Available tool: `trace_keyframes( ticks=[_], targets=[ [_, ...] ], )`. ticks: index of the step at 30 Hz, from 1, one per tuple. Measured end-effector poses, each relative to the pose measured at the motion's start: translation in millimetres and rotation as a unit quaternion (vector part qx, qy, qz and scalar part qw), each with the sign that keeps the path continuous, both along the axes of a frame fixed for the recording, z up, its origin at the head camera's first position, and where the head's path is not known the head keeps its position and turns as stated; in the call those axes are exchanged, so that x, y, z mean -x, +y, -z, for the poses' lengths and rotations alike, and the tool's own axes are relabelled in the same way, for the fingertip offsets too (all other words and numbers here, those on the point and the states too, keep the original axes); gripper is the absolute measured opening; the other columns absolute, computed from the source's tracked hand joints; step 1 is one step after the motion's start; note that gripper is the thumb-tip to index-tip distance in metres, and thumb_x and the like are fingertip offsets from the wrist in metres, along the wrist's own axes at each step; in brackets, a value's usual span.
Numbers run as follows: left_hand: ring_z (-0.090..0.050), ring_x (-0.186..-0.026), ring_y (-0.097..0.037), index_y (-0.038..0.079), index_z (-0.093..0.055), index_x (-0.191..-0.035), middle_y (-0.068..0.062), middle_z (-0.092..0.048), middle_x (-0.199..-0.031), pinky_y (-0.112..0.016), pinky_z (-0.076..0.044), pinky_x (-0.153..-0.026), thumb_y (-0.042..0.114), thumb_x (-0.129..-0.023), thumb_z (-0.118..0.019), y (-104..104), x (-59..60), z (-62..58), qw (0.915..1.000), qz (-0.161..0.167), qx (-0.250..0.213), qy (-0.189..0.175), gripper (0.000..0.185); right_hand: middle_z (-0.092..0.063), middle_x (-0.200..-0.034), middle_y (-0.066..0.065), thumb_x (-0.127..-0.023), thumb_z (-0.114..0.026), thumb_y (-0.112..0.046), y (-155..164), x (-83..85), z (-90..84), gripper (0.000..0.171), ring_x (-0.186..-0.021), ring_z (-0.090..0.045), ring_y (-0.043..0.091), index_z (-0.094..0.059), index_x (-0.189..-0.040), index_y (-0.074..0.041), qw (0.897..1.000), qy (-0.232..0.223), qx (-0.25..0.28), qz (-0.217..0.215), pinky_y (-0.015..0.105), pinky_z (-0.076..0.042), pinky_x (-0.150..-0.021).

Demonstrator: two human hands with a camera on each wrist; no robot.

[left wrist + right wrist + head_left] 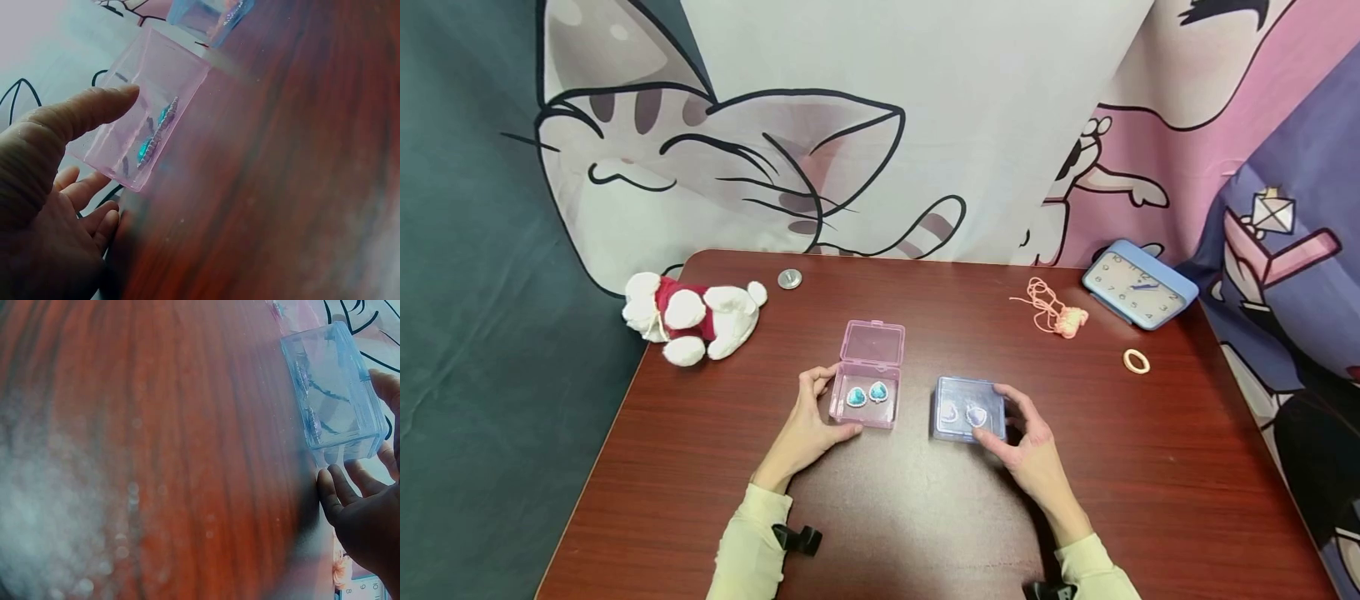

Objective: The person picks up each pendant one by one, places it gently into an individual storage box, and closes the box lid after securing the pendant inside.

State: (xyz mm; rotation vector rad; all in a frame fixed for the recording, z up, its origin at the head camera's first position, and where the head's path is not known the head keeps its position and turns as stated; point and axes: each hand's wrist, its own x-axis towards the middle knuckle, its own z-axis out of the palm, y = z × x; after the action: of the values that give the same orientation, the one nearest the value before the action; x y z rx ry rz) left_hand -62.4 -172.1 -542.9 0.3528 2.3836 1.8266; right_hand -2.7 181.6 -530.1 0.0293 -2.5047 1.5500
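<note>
Near centre of surface (pixel 700 467): left hand (pixel 808 425) cupped around pink box (pixel 867 392), lid upright, hinge at far side, two teal hearts side by side. Right hand (pixel 1026 446) curled against closed blue box (pixel 967 408), lying flat, just right.

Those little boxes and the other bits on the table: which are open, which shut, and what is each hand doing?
Pink clear plastic box: lid open, two teal heart-shaped pieces inside.
Blue clear plastic box: lid shut, two pale pieces inside.
Left hand: fingers curled round the pink box.
Right hand: fingers curled round the blue box.
Blue alarm clock: propped upright, tilted back.
White plush dog in red: lying on its side.
</note>
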Motion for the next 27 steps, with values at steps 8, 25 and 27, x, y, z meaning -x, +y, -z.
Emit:
trace_keyframes(
  ticks=[8, 25, 27],
  targets=[
    [-0.046, -0.148, -0.028, 0.007, -0.037, -0.137, -0.009, -0.048, -0.161, -0.048, -0.027, -0.122, 0.009, -0.074, -0.097, -0.7, 0.2, -0.4, 1.0, -0.006, 0.0, 0.002, 0.087, -0.064, -0.136, 0.016, -0.079, -0.092, -0.012, 1.9, 1.1, -10.4, 0.07, -0.117, -0.063, 0.028, -0.06, -0.141, -0.009, 0.997, 0.005, -0.076, -0.008, 0.022, -0.05, -0.095],
    [-0.043, -0.148, -0.043, -0.009, -0.035, -0.135, -0.026, -0.046, -0.159, -0.059, -0.024, -0.123, -0.007, -0.076, -0.09, 7.8, -11.4, -35.0, 0.9998, -0.013, -0.014, 0.008, 0.081, -0.054, -0.152, 0.029, -0.1, -0.071, -0.033, -92.9, 81.9, -86.0, 0.067, -0.139, -0.056, 0.041, -0.047, -0.154, 0.0, 0.985, -0.139, 0.065, -0.078, 0.052, -0.044, -0.116],
    [-0.044, -0.147, -0.044, -0.009, -0.035, -0.135, -0.027, -0.047, -0.158, -0.059, -0.024, -0.122, -0.007, -0.076, -0.09, 7.5, -11.6, -34.5, 0.9998, -0.012, -0.015, 0.011, 0.081, -0.049, -0.155, 0.032, -0.099, -0.071, -0.035, -102.8, 91.5, -82.0, 0.075, -0.142, -0.053, 0.042, -0.041, -0.157, 0.003, 0.98, -0.169, 0.069, -0.08, 0.052, -0.042, -0.118]
  ],
)
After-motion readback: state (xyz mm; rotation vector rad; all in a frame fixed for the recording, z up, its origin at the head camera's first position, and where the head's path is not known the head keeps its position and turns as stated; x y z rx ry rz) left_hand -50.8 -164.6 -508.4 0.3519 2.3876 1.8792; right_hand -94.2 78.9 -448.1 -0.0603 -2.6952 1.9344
